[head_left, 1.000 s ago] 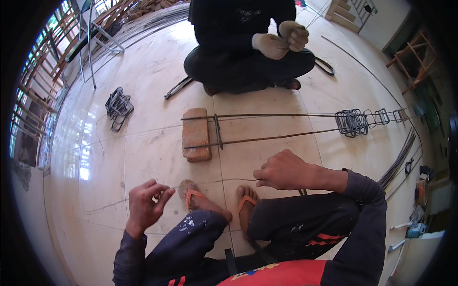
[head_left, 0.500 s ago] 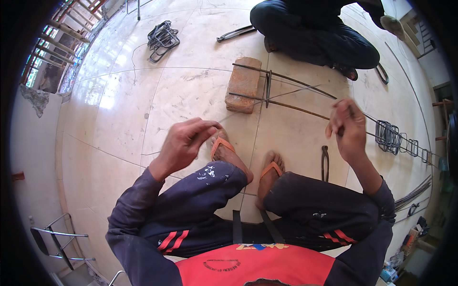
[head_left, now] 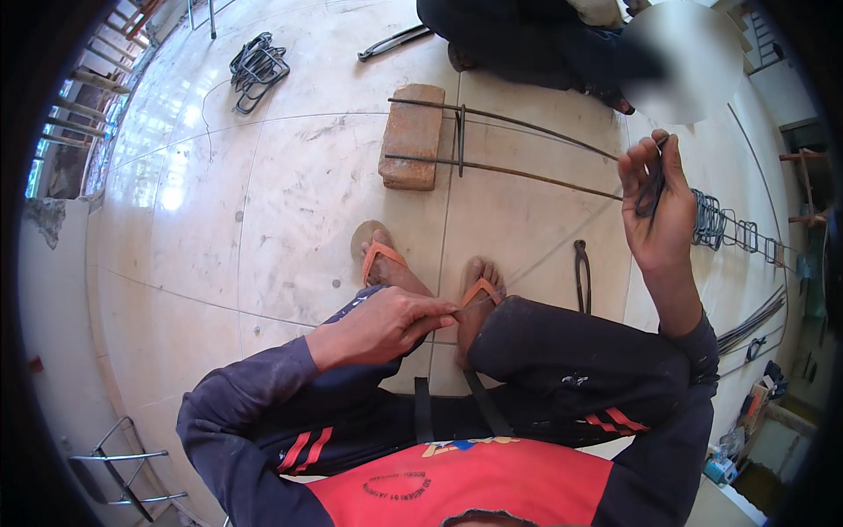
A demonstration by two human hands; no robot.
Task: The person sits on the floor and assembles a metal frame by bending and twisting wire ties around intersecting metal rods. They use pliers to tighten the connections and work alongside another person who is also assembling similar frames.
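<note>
Grey wire is pinched in your left hand, nearer than the brick; rightward of it, your right hand clamps dark loops.

A wire spans from the left hand to the right hand. Ahead, rods rest on a brick, running rightward to wire frames; a frame pile lies left of the brick.

One left hand, one right hand and one stretched wire. On the floor: two sandals, two hand tools, one other person. Two bundles of metal loops show, their loops too tangled to count. Two long rods cross the right edge of one visible brick.
</note>
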